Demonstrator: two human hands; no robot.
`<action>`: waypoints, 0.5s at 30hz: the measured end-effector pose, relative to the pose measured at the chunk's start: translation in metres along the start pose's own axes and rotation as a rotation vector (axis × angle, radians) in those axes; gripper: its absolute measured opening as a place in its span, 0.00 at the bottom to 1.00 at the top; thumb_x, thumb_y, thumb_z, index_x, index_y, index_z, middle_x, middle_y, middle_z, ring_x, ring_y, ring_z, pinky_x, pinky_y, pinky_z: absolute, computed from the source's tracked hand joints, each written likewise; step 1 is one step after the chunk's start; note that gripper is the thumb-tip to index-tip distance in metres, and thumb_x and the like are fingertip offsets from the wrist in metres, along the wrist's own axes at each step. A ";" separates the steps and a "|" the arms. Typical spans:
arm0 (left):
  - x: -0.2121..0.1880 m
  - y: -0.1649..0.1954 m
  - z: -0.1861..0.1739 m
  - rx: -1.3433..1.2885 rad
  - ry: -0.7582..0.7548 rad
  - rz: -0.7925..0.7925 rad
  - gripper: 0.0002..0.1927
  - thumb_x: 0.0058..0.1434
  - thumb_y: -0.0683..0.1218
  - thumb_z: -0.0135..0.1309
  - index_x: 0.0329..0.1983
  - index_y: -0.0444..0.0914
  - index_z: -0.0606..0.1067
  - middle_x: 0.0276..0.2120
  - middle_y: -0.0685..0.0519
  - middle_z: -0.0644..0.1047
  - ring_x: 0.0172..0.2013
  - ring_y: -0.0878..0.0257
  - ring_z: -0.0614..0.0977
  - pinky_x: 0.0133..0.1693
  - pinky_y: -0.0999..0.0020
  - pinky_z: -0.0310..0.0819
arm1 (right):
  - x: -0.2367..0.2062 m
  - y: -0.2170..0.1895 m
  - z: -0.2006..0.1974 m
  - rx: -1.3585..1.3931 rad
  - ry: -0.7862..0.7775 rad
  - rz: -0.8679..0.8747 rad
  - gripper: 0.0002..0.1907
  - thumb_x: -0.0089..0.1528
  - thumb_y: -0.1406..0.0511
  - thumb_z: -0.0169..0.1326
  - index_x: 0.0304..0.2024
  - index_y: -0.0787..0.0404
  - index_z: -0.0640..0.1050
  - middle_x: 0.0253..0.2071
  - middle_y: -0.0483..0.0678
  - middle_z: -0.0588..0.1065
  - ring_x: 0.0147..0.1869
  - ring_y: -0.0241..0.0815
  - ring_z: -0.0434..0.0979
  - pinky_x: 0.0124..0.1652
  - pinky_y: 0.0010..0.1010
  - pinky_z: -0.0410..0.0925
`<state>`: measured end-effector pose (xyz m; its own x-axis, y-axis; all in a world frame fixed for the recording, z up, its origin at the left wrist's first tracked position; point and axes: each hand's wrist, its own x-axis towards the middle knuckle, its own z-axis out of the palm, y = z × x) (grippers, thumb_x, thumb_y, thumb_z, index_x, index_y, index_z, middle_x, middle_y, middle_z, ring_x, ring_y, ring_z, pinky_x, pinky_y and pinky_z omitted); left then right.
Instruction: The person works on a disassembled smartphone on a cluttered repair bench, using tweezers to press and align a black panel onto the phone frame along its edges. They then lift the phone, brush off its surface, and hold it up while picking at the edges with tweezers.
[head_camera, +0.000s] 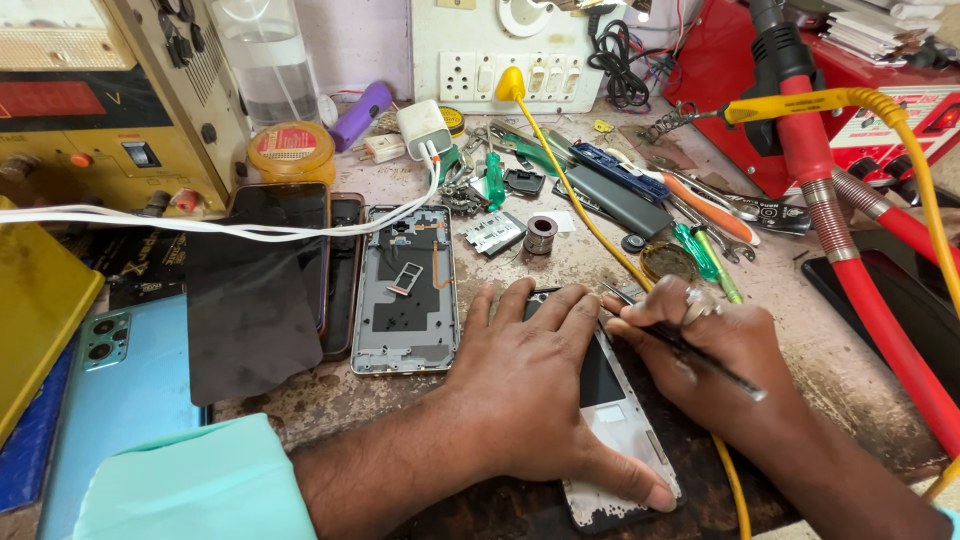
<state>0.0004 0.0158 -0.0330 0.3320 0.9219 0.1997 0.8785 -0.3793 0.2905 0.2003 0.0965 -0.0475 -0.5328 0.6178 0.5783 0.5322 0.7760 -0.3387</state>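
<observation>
My left hand (530, 390) lay flat, fingers spread, pinning the opened phone (620, 420) to the near bench so it could not slide, while my right hand (715, 345), closed around a thin black tool (700, 358), worked its far edge.

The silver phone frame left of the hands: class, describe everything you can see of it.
The phone frame is an opened shell, silvery grey and metal-looking, with rounded corners. Its dark inside shows an orange strip and a small loose tray. It lies flat on the worn bench, lengthwise away from the viewer, between a dark phone and the left hand. A white cable crosses its top edge.
</observation>
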 end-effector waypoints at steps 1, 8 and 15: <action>0.001 0.000 -0.001 -0.003 0.006 0.000 0.82 0.28 0.88 0.58 0.72 0.29 0.51 0.72 0.37 0.54 0.71 0.32 0.48 0.64 0.30 0.30 | 0.000 0.004 0.001 0.090 0.044 -0.051 0.08 0.57 0.71 0.65 0.37 0.63 0.80 0.32 0.49 0.81 0.36 0.40 0.85 0.35 0.31 0.75; 0.012 -0.005 -0.006 -0.090 0.113 -0.052 0.65 0.33 0.77 0.65 0.68 0.37 0.62 0.64 0.46 0.67 0.69 0.45 0.59 0.65 0.27 0.31 | 0.001 0.015 0.005 0.747 0.109 0.094 0.11 0.61 0.79 0.59 0.40 0.65 0.72 0.41 0.49 0.76 0.57 0.49 0.84 0.55 0.33 0.78; 0.011 -0.012 -0.020 -0.173 0.629 0.193 0.10 0.59 0.51 0.62 0.38 0.42 0.78 0.37 0.52 0.80 0.53 0.50 0.78 0.64 0.40 0.57 | -0.001 0.014 -0.010 1.044 0.103 0.147 0.14 0.63 0.77 0.55 0.46 0.62 0.65 0.45 0.65 0.80 0.48 0.55 0.86 0.44 0.43 0.82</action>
<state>-0.0133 0.0285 -0.0150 0.1685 0.6352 0.7537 0.7387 -0.5877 0.3301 0.2146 0.1059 -0.0457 -0.4246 0.7387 0.5234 -0.2689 0.4492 -0.8520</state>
